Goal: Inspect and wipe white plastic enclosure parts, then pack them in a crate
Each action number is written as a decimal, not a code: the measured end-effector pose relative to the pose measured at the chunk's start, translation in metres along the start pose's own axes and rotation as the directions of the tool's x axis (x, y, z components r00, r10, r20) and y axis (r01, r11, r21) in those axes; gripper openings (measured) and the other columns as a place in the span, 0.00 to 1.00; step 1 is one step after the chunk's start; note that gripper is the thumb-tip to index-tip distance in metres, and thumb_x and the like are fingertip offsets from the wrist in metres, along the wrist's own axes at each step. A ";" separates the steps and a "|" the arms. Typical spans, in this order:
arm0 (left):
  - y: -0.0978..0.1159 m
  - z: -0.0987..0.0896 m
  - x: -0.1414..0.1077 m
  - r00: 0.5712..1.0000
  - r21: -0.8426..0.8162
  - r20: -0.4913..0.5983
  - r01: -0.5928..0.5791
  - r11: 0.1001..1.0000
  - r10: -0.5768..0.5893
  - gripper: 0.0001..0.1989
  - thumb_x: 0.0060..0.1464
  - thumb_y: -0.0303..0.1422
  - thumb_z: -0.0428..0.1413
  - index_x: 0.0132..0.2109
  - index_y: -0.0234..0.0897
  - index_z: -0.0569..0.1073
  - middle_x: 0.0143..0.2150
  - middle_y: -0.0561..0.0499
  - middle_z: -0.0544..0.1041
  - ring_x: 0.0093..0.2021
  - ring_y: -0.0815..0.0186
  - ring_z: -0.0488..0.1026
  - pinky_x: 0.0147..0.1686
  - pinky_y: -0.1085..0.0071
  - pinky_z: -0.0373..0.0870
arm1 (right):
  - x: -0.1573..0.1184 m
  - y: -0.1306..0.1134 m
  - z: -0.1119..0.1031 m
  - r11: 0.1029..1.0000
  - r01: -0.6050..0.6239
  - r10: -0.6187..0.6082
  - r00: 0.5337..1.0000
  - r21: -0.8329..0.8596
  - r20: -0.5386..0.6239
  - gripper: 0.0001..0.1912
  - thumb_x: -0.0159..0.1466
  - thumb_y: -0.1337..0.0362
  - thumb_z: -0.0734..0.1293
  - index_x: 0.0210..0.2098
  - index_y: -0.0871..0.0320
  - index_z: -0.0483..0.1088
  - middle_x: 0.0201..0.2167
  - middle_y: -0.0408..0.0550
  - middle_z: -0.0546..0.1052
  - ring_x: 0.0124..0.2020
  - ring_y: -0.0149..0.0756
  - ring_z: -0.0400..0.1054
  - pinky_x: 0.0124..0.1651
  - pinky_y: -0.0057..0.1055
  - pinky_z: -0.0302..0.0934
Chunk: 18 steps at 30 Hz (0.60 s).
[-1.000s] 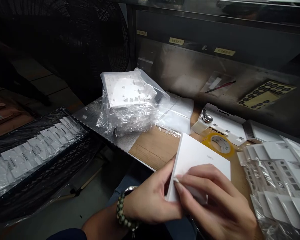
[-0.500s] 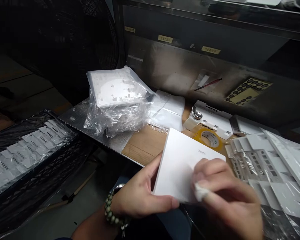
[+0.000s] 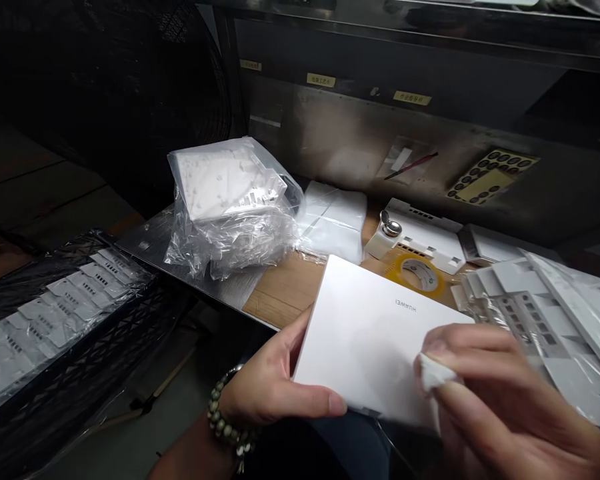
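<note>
A flat white plastic housing (image 3: 355, 333) marked HUAWEI is held up in front of me, tilted. My left hand (image 3: 280, 380) grips its left edge, thumb along the near side and fingers behind it. On the right, my right hand (image 3: 510, 393) is closed, pinching a small white wiping cloth (image 3: 436, 372) between thumb and fingers, against or just over the housing's right part. The housing's underside is hidden.
Behind the housing lie a yellow tape roll (image 3: 420, 275) and a white slotted housing (image 3: 420, 233). Bagged white parts (image 3: 230, 193) are piled at left on the bench; more wrapped parts (image 3: 545, 320) lie at right. A black crate (image 3: 80, 373) holds a row of white pieces (image 3: 55, 317).
My right hand with the cloth has moved right across the housing, uncovering more of its face. The housing shows broader and flatter to me. My left hand keeps its hold.
</note>
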<state>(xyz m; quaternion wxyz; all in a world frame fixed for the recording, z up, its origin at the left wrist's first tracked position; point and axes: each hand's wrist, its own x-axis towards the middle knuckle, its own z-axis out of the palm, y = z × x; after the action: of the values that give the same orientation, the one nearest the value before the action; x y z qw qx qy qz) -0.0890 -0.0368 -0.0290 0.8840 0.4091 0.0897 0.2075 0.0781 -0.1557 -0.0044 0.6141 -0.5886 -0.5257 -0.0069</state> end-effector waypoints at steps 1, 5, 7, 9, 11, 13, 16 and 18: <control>-0.001 0.000 0.000 1.000 -0.001 0.000 -0.004 1.000 0.004 0.35 0.48 0.18 0.66 0.62 0.43 0.71 0.54 0.47 0.80 0.51 0.62 0.77 0.49 0.72 0.72 | 0.000 -0.003 0.005 1.000 -0.006 0.006 1.000 -0.011 0.005 0.05 0.61 0.66 0.73 0.38 0.52 0.78 0.33 0.48 0.74 0.33 0.40 0.71 0.30 0.34 0.65; -0.003 0.001 0.001 1.000 0.023 0.006 -0.011 1.000 0.011 0.35 0.50 0.18 0.66 0.62 0.45 0.70 0.55 0.47 0.79 0.53 0.60 0.77 0.48 0.74 0.71 | 0.000 -0.014 0.024 0.999 0.029 -0.024 0.994 -0.040 0.111 0.10 0.61 0.72 0.72 0.41 0.53 0.78 0.37 0.47 0.75 0.38 0.36 0.72 0.35 0.31 0.67; -0.003 0.001 0.000 1.000 0.054 0.001 -0.015 0.998 0.015 0.34 0.51 0.19 0.65 0.63 0.45 0.70 0.56 0.47 0.78 0.54 0.59 0.77 0.49 0.74 0.71 | 0.000 -0.014 0.031 0.997 0.064 -0.056 0.984 -0.039 0.168 0.11 0.62 0.73 0.72 0.42 0.54 0.77 0.38 0.46 0.74 0.39 0.34 0.72 0.38 0.29 0.68; -0.003 0.001 0.000 1.000 0.084 -0.004 -0.021 0.996 0.021 0.33 0.52 0.20 0.65 0.63 0.43 0.70 0.58 0.46 0.77 0.56 0.57 0.75 0.51 0.72 0.71 | 0.001 -0.010 0.036 0.996 0.083 -0.074 0.973 -0.032 0.220 0.11 0.62 0.73 0.72 0.43 0.55 0.77 0.39 0.46 0.74 0.39 0.32 0.71 0.39 0.27 0.68; -0.003 0.001 0.000 0.999 0.104 -0.007 -0.031 0.994 0.032 0.34 0.50 0.19 0.65 0.63 0.42 0.69 0.58 0.45 0.77 0.57 0.55 0.75 0.53 0.70 0.71 | 0.001 -0.005 0.039 0.995 0.096 -0.088 0.957 -0.014 0.278 0.11 0.62 0.72 0.72 0.44 0.55 0.76 0.39 0.45 0.74 0.39 0.30 0.71 0.38 0.25 0.68; -0.004 0.000 0.001 0.999 0.120 -0.009 -0.046 0.992 0.048 0.37 0.50 0.17 0.64 0.65 0.42 0.68 0.58 0.45 0.77 0.58 0.55 0.74 0.55 0.68 0.70 | 0.001 -0.001 0.041 0.994 0.109 -0.102 0.941 -0.004 0.324 0.11 0.62 0.72 0.72 0.43 0.55 0.76 0.39 0.44 0.75 0.38 0.28 0.71 0.39 0.24 0.68; -0.005 0.000 0.003 0.997 0.136 -0.003 -0.071 0.988 0.072 0.39 0.50 0.15 0.62 0.66 0.44 0.66 0.59 0.46 0.76 0.58 0.57 0.74 0.57 0.67 0.69 | 0.000 0.002 0.043 0.988 0.155 -0.136 0.920 -0.020 0.368 0.11 0.63 0.72 0.72 0.44 0.56 0.76 0.39 0.45 0.75 0.39 0.28 0.71 0.41 0.24 0.68; -0.006 0.001 0.004 0.998 0.137 -0.004 -0.068 0.988 0.070 0.39 0.50 0.14 0.62 0.66 0.45 0.67 0.59 0.47 0.76 0.59 0.57 0.74 0.56 0.68 0.70 | -0.001 0.002 0.044 0.983 0.177 -0.147 0.923 -0.053 0.355 0.11 0.63 0.73 0.71 0.44 0.56 0.76 0.40 0.46 0.75 0.40 0.28 0.71 0.42 0.25 0.68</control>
<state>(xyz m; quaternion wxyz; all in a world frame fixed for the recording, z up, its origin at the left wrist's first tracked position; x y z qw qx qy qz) -0.0839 -0.0390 -0.0328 0.8459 0.4706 0.0932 0.2331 0.0511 -0.1238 -0.0176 0.4831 -0.5600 -0.6726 0.0249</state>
